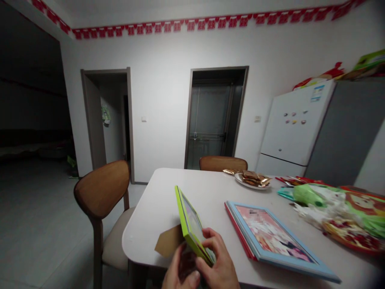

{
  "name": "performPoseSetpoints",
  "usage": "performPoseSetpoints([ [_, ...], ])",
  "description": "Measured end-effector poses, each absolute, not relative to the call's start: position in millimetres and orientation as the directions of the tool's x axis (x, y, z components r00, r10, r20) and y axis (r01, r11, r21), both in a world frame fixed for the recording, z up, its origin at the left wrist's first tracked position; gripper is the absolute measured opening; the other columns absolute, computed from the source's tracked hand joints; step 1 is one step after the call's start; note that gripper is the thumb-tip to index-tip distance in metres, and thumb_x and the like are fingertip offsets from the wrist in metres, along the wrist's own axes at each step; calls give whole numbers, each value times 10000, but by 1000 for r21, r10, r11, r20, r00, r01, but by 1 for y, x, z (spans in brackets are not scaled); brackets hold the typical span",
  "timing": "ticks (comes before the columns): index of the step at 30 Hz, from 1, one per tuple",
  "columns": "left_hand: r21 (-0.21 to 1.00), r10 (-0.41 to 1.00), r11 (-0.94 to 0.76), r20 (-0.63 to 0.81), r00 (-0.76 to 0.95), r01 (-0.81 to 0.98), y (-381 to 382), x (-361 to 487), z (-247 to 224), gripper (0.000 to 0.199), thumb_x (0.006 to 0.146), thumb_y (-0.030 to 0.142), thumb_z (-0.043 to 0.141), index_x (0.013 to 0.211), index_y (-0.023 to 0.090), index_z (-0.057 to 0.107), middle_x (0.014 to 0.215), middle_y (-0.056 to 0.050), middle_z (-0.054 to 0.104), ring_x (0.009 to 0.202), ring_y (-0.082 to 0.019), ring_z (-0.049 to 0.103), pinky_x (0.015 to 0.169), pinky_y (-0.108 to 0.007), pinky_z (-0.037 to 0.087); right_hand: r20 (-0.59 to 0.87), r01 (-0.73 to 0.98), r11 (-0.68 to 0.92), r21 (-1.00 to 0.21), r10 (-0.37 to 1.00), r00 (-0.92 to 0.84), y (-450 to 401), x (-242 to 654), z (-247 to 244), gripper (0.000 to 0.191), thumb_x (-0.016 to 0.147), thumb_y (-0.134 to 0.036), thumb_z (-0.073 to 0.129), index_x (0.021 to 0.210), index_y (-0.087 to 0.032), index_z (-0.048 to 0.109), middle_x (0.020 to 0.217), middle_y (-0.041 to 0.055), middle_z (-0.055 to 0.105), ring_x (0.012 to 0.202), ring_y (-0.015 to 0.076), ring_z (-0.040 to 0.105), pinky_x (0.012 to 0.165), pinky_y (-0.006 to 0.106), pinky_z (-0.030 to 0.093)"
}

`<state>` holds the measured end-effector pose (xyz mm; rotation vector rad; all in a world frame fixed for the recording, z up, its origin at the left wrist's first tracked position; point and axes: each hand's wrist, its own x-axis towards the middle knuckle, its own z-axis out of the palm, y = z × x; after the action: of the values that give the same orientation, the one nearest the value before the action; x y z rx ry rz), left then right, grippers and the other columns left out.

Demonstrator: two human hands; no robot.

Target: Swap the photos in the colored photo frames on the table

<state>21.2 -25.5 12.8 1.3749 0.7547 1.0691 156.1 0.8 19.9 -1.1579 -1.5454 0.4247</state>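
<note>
Green picture frame (192,224), in the head view, is a thin rectangle with smooth, straight edges and a glossy pane, tilted up above the white, round-cornered table (162,192). A flat, matte brown, angular flap (168,241) juts out behind it. The right hand (219,260) is clamped on its lower end, fingers over the front. The left hand (182,272) curls just beneath the lower edge; whether it grips, I cannot tell.
</note>
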Motion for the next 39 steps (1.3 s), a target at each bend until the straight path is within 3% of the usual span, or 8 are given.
performPoseSetpoints([
  [2,961,916,-274,269,298,-28,-19,28,13,626,720,315,540,1271,148,295,1318,-110,374,1201,-248,341,973,-350,319,471,284,416,-864,867,164,2,150,22,105,601,-218,551,694,-186,516,1101,91,483,1069,216,448,828,302,428],
  [5,908,897,-391,338,284,155,-15,36,15,611,719,257,481,1280,121,283,1344,-109,329,1233,-221,288,1001,-350,276,331,96,317,-944,909,255,4,149,23,211,622,-356,590,716,-175,533,1113,101,498,1022,214,489,734,258,468],
  [10,792,839,-508,364,405,339,-9,42,5,687,640,239,547,1266,78,314,1337,-158,319,1228,-257,288,1012,-395,248,152,-33,166,-986,954,260,-1,161,25,351,608,-444,606,814,-168,539,932,82,614,866,212,566,681,271,482],
  [13,665,829,-551,366,423,505,-6,40,-12,713,596,140,555,1266,74,320,1348,-174,280,1240,-271,251,1006,-405,265,21,-122,49,-991,976,215,-6,167,23,385,605,-469,604,840,-169,548,856,64,639,771,209,595,586,269,496],
  [18,409,786,-597,473,399,691,0,30,-32,575,684,33,428,1233,200,388,1282,-96,426,1184,-240,369,953,-467,334,-195,-207,-161,-965,968,157,-10,170,8,407,577,-482,630,788,-140,561,751,60,645,647,178,608,440,226,477],
  [22,294,761,-594,507,405,749,3,21,-33,488,718,38,420,1167,225,460,1216,-78,507,1134,-231,438,913,-477,379,-312,-248,-281,-927,945,97,-12,171,-4,354,600,-432,645,743,-118,563,697,54,628,498,114,574,353,187,446],
  [32,272,803,-564,402,440,780,0,20,-20,452,721,41,423,1123,234,499,1192,-75,530,1117,-226,458,932,-485,351,-459,-337,-439,-833,888,-22,-15,172,-12,335,654,-417,616,815,-134,535,637,28,623,444,97,567,345,173,425],
  [39,342,830,-528,400,388,778,-4,14,-11,380,683,65,462,1035,188,534,1160,-103,552,1098,-234,477,945,-505,322,-471,-200,-500,-842,864,-179,-24,174,-6,403,681,-513,521,754,-118,557,648,49,616,430,93,545,360,184,405],
])
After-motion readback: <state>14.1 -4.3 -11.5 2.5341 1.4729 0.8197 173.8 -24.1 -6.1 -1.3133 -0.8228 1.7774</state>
